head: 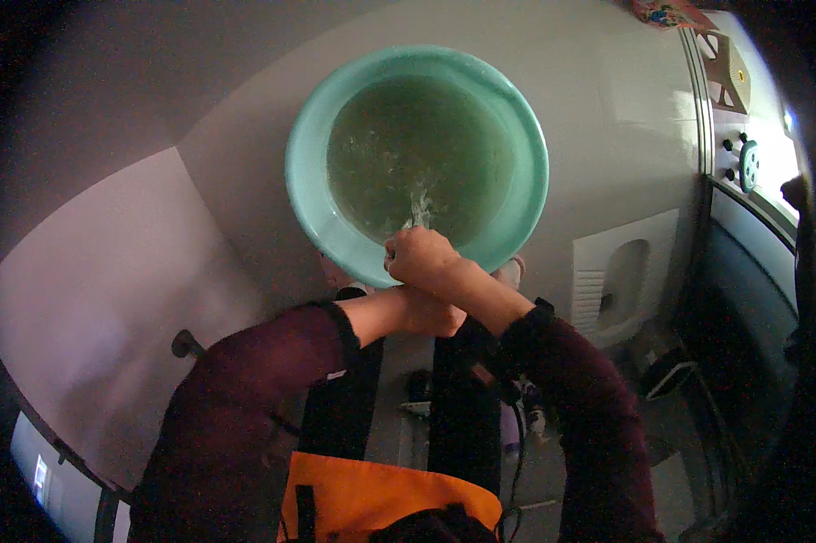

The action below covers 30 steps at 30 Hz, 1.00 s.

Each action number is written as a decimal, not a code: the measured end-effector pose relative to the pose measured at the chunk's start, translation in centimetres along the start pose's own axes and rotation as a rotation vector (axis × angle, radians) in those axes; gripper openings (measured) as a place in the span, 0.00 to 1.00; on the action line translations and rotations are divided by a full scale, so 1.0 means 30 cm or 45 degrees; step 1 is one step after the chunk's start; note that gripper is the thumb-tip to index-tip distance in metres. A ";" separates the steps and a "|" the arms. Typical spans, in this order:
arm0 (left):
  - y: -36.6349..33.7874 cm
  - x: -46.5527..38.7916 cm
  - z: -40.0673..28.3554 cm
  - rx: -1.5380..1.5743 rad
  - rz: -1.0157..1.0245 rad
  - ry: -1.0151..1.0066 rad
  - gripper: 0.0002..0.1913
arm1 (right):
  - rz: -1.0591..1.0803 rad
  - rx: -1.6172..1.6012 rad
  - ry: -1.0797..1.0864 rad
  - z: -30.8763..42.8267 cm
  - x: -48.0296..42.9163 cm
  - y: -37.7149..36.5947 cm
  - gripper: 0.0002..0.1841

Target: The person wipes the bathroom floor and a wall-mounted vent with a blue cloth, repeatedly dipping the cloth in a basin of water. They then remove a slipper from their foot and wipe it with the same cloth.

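A round pale-green plastic basin [537, 170] stands in front of me, with cloudy water [414, 142] in it. My right hand [418, 254] is curled into a fist over the basin's near rim. Just beyond that fist, something clear and glinting [418, 207] shows at the water; I cannot tell whether it is splashing water or a transparent object. Crossing underneath my right wrist is my left hand [442, 317], its fingers bent and partly hidden, outside the basin on my side. What either fist may enclose is hidden.
A white squat toilet [625, 271] is set in the floor at right. A beige plastic stool [725, 71] and a teal round object [748, 166] are at upper right. Orange cloth [387, 492] covers my lap. A dark cord [518, 468] runs nearby; a dark knob [186, 344] projects at left.
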<state>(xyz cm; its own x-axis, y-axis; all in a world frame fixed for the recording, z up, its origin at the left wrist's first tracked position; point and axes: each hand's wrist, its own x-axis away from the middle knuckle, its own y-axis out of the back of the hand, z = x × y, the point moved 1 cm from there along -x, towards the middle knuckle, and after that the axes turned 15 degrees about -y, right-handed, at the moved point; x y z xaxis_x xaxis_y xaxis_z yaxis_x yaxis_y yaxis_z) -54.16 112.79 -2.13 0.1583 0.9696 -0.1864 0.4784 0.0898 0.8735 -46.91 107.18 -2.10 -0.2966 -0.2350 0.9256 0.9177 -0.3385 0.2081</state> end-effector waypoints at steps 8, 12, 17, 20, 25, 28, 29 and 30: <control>-0.134 -0.072 0.022 0.289 -0.743 0.641 0.11 | -0.025 -0.012 0.050 -0.052 -0.115 -0.047 0.13; -0.027 0.036 0.101 0.608 -0.142 0.802 0.07 | 0.043 -0.699 0.243 -0.132 -0.113 0.068 0.26; 0.077 0.605 0.225 -0.022 -0.691 2.118 0.25 | -1.501 0.132 -0.172 -0.516 -0.149 0.299 0.39; 0.027 0.785 0.296 0.422 -0.704 2.318 0.33 | -0.958 -0.473 -0.120 -0.714 -0.194 0.268 0.45; -0.060 0.807 0.372 0.929 -0.564 2.238 0.26 | -0.791 -0.550 -0.373 -0.758 -0.188 0.271 0.38; -0.059 0.816 0.326 0.916 -0.664 2.327 0.22 | -0.846 -0.492 -0.290 -0.687 -0.124 0.293 0.33; -0.052 0.826 0.307 0.969 -0.670 2.406 0.22 | -0.807 -0.484 -0.254 -0.669 -0.116 0.298 0.33; -0.040 0.843 0.289 0.939 -0.707 2.326 0.21 | -0.818 -0.519 -0.261 -0.649 -0.101 0.313 0.33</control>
<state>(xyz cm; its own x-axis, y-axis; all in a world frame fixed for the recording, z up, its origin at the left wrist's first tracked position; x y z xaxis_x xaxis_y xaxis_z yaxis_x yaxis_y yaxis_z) -43.26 135.23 -11.80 -0.7419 -0.0277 0.6700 0.4203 0.7594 0.4967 -42.53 86.97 -9.09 -0.6446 0.2794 0.7117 0.4020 -0.6679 0.6263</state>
